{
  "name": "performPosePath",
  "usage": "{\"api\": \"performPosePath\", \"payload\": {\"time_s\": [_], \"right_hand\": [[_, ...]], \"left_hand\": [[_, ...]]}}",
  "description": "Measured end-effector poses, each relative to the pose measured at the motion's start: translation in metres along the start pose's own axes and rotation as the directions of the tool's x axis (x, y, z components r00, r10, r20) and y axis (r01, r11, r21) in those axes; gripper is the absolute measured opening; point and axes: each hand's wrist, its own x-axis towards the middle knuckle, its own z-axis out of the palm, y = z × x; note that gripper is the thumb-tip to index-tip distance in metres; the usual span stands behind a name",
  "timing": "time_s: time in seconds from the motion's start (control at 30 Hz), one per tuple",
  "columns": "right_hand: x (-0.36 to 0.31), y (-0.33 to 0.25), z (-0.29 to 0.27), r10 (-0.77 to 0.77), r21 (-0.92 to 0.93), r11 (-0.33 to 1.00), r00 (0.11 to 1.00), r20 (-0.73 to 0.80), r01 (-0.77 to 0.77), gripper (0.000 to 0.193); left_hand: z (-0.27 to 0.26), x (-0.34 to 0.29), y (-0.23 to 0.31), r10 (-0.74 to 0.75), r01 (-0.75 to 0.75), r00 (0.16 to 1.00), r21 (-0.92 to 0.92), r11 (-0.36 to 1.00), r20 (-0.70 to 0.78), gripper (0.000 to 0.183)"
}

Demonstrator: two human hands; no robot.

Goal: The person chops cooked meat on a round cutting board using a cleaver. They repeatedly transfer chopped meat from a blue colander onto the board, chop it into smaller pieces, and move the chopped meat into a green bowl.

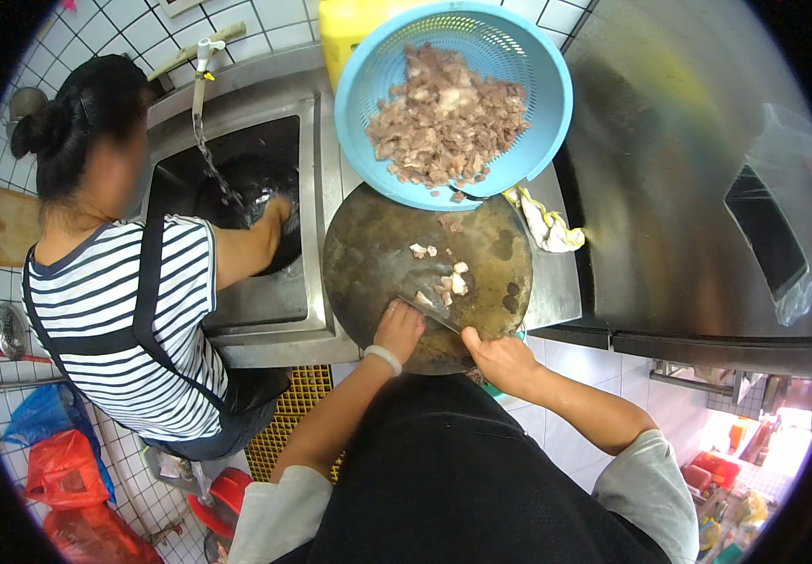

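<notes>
A dark round chopping board [368, 244] lies before me on the steel counter. My right hand [503, 362] is wrapped round the handle of a kitchen knife [434, 318], whose blade slants over the board's near part. At the blade's far left end, my left hand [400, 329] rests on the board with its fingers curled together. What those fingers hold, if anything, is hidden. Just beyond the blade lie several pale pieces of meat [454, 281]. Behind the board, a blue colander [357, 122] holds a heap of cut brownish meat [448, 122].
On the left, a person [124, 310] in a striped top reaches into a sink [312, 216] under a running tap [204, 56]. A crumpled cloth [547, 222] lies right of the board, beside a tall steel cabinet [669, 169]. A yellow container [342, 28] stands behind the colander.
</notes>
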Motion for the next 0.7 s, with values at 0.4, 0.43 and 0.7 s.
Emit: {"api": "performPosePath", "payload": {"time_s": [0.4,0.43,0.7], "right_hand": [[0.073,-0.003,0.013,0.122,0.258,0.960,0.992,-0.044,-0.107,0.036],[0.070,-0.002,0.013,0.144,0.276,0.953,0.988,-0.050,-0.125,0.038],[0.037,0.022,0.015,0.262,0.502,0.858,0.933,-0.246,-0.109,0.033]], "left_hand": [[-0.007,0.008,-0.010,-0.089,0.094,0.986,0.029,0.995,-0.137,0.016],[-0.007,0.009,-0.009,-0.092,0.096,0.985,0.017,0.995,-0.144,0.015],[-0.010,0.008,0.007,-0.224,0.202,0.962,-0.142,0.969,-0.157,0.018]]}}
